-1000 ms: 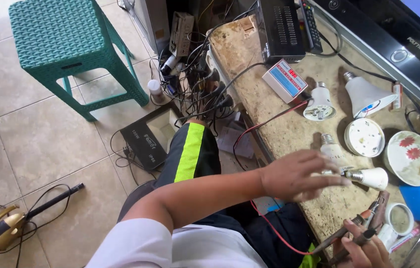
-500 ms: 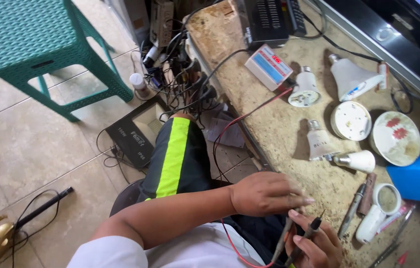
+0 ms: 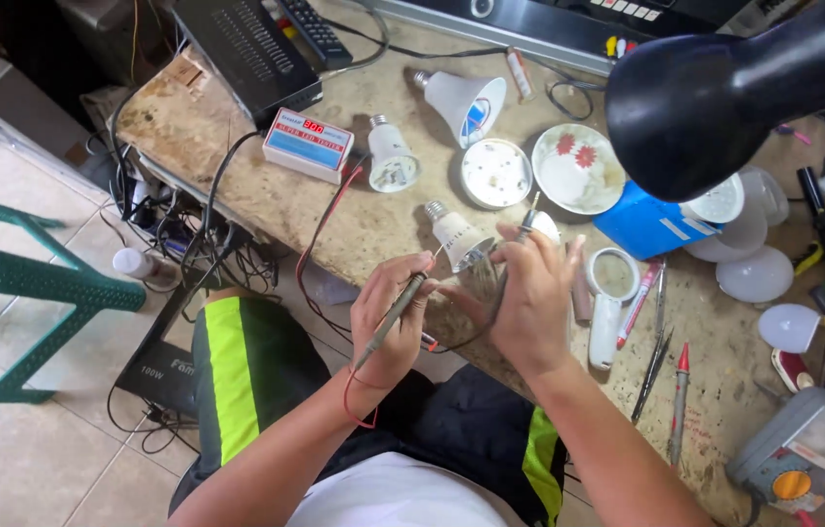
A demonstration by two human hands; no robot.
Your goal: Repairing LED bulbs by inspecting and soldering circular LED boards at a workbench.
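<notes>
My left hand (image 3: 391,314) grips a grey test probe (image 3: 395,314) with a red lead, its tip pointing up toward an opened white bulb base (image 3: 458,236) lying on the stone workbench (image 3: 354,220). In my right hand (image 3: 529,293) I hold a second probe (image 3: 523,224), its tip sticking up above my fingers beside the same bulb base. Both hands hover close together at the bench's front edge, over my lap.
A small white-and-blue tester box (image 3: 307,144), more opened bulbs (image 3: 391,156), a round LED plate (image 3: 496,173), a flowered dish (image 3: 579,168), a blue box (image 3: 648,223), a magnifier (image 3: 612,285), pens, a multimeter (image 3: 803,454) and a black lamp shade (image 3: 724,83) crowd the bench. A green stool (image 3: 2,283) stands at left.
The view swung right over the bench. Both hands rose from my lap with the probes and now meet at the bulb base.
</notes>
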